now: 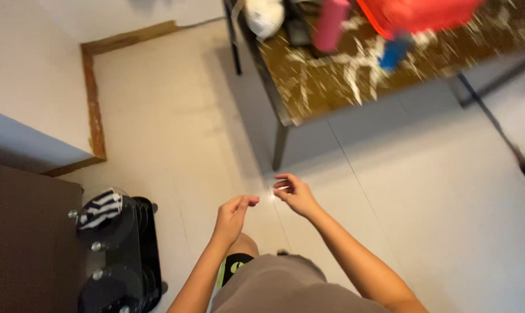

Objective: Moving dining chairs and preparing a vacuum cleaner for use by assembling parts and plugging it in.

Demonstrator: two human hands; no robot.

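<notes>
I see my left hand (233, 213) with its fingers pinched together, tips pointing toward the right hand (294, 193), which sits just beside it and slightly farther out. The right fingers curl around a small pale object (281, 188); it is too blurred for me to tell what it is, or whether the left fingertips also touch it. Beyond the right hand stands a dark-legged table (309, 87) with a mottled brown top. Left of and nearer than my left hand is a black glass stand (120, 255) carrying a striped cloth (100, 208).
</notes>
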